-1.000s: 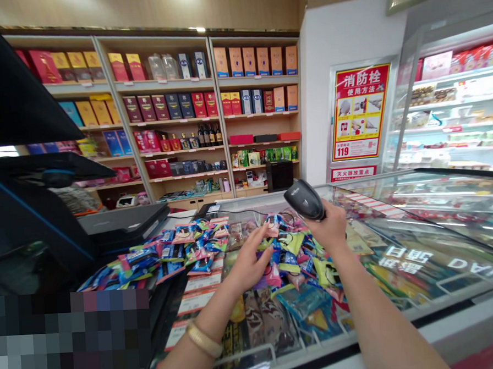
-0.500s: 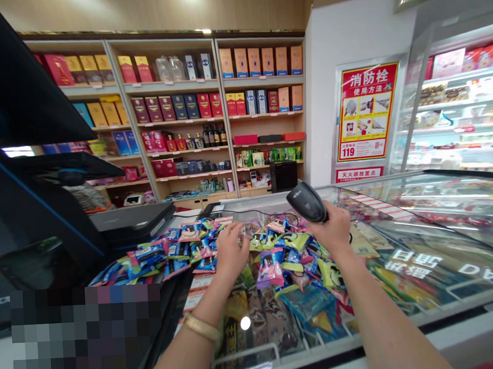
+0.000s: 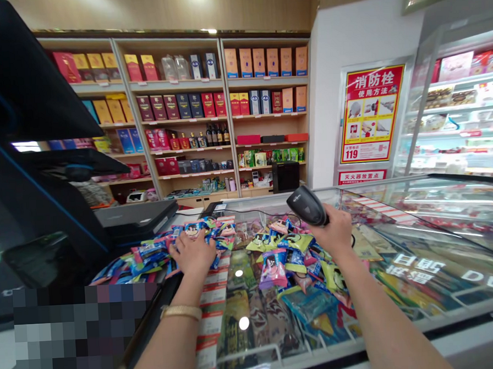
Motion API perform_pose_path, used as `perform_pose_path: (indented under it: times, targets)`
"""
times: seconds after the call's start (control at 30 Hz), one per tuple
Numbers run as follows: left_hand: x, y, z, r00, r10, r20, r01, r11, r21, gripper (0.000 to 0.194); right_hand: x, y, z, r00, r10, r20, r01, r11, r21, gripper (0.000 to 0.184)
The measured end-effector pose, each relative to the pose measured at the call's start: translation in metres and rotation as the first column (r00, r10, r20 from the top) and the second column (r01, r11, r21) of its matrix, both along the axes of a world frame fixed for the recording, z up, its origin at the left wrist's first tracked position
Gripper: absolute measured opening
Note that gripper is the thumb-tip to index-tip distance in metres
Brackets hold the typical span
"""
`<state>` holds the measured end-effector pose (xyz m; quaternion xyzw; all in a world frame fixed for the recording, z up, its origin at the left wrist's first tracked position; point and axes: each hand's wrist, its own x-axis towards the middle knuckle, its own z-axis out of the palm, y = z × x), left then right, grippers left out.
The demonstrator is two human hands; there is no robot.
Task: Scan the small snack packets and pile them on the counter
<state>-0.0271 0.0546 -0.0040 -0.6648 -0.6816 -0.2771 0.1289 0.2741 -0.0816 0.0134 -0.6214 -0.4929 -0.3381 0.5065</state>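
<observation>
My right hand (image 3: 336, 232) grips a black barcode scanner (image 3: 307, 204), held above a heap of colourful snack packets (image 3: 289, 259) on the glass freezer lid (image 3: 420, 274). My left hand (image 3: 193, 252) lies palm down, fingers spread, on a second heap of blue and pink packets (image 3: 151, 253) to the left. A gold bracelet (image 3: 181, 312) sits on my left wrist.
A dark till screen and stand (image 3: 30, 163) rise at the left, with a black printer (image 3: 135, 218) behind the left heap. Wooden shelves (image 3: 210, 115) of boxed goods fill the back wall. A red poster (image 3: 370, 114) hangs right; a chilled display (image 3: 461, 101) stands beyond.
My left hand has swept from the right heap across to the left heap of packets. The right hand with the scanner has stayed nearly still.
</observation>
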Motion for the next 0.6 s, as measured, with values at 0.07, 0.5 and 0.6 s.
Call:
perform_pose_path:
  times: [0.07, 0.5, 0.6]
  targets:
    - [0.001, -0.001, 0.000, 1.000, 0.012, -0.009, -0.012, 1.000, 0.012, 0.044, 0.000, 0.001, 0.000, 1.000, -0.009, -0.003, 0.009, 1.000, -0.002, 0.031]
    - [0.027, 0.000, 0.011, 0.571, -0.588, 0.573, 0.341, 0.805, 0.486, 0.037, -0.006, -0.001, 0.002, 0.995, 0.083, 0.060, -0.083, 0.997, -0.004, 0.028]
    - [0.038, -0.006, 0.009, 0.322, -0.648, 0.690, 0.430, 0.749, 0.503, 0.038, -0.011, -0.002, 0.005, 0.980, 0.164, 0.111, -0.159, 0.986, -0.054, 0.027]
